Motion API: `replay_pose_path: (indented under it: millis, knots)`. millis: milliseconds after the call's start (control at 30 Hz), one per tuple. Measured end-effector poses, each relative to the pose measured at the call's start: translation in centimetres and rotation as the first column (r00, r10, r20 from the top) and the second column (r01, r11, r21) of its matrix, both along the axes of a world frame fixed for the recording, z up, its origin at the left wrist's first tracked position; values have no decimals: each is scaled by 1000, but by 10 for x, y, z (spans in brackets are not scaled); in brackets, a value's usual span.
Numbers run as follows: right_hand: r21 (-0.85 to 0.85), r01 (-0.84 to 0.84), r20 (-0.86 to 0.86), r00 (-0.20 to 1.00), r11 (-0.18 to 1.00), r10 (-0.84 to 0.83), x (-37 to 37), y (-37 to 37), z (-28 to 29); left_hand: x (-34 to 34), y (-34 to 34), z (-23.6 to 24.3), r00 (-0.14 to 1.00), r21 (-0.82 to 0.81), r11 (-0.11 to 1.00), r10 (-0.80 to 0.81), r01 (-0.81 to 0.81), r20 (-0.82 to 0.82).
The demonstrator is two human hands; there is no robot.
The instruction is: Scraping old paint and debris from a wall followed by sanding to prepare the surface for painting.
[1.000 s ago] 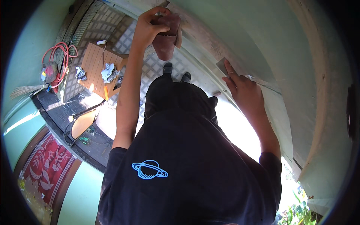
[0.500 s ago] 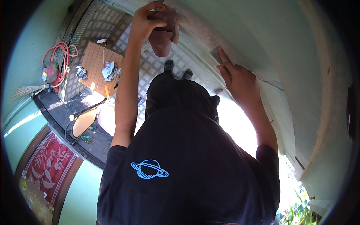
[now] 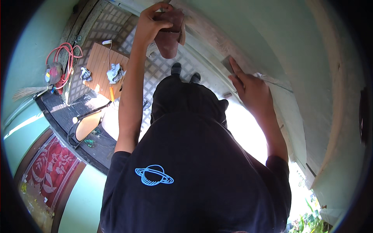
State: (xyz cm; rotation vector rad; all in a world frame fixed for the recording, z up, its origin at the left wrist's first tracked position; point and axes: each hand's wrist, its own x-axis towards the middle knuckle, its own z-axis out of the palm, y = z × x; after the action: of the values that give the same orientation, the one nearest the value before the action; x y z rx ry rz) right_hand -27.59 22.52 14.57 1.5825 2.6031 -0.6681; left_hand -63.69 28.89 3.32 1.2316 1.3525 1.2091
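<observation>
My left hand (image 3: 153, 25) is raised at the top centre, gripping a reddish-brown folded sheet (image 3: 167, 40), apparently sandpaper, with a tan edge behind it. My right hand (image 3: 250, 89) is closed on a flat metal scraper (image 3: 227, 62), its blade against the pale, scuffed wall surface (image 3: 215, 42) at the upper right. My index finger lies along the blade; the handle is mostly hidden in my hand.
At left are a wooden slatted table (image 3: 97, 58) with crumpled paper (image 3: 115, 73) and a roller (image 3: 107, 42), a red hose (image 3: 69, 49), a broom (image 3: 29, 92) and a dark ledge (image 3: 70, 108). My feet stand on the patterned floor (image 3: 159, 66).
Since a second ago my left hand and sheet have shifted slightly up and left. My right hand with the scraper rose along the wall, then slid back down a little.
</observation>
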Motion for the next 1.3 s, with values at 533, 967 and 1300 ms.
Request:
replay_pose_path:
  millis: [533,967,1300]
  knots:
    - [105,-124,215,972,987,100,-12,13,-8,-1,4,-5,1000,-7,1000,8,-8,-5]
    - [-29,12,150,989,1000,-8,-27,10,1,6,-4,0,998,44,998,48,-46,-29]
    - [90,-6,114,993,996,-4,-20,0,-9,1,3,0,999,-4,1000,-13,13,-45]
